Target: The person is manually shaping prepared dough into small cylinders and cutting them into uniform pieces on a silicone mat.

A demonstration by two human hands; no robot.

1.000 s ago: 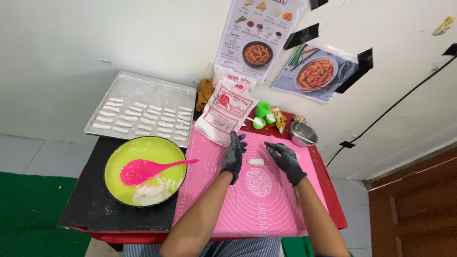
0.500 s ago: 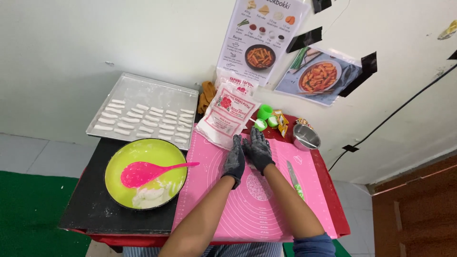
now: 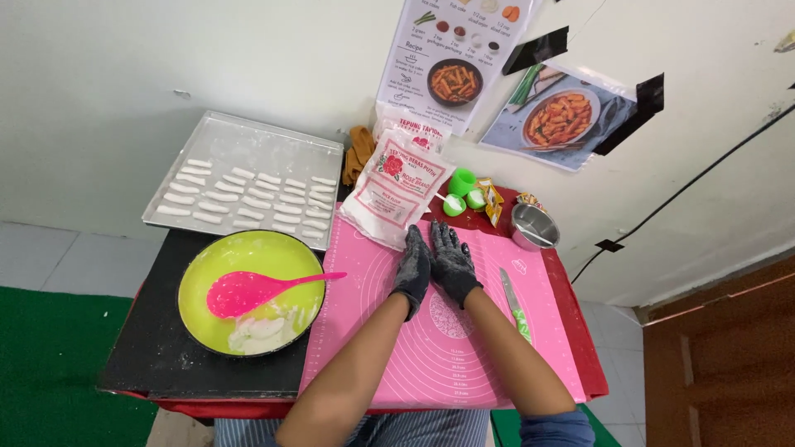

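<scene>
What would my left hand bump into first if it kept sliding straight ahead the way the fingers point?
Most likely the white flour bag. The left hand lies flat on the pink mat, fingers pointing up the mat, and the bag's lower edge sits just beyond the fingertips.

Left hand and right hand wear black gloves dusted pale with flour; forearms bare; a blue sleeve edge at the right elbow.
</scene>
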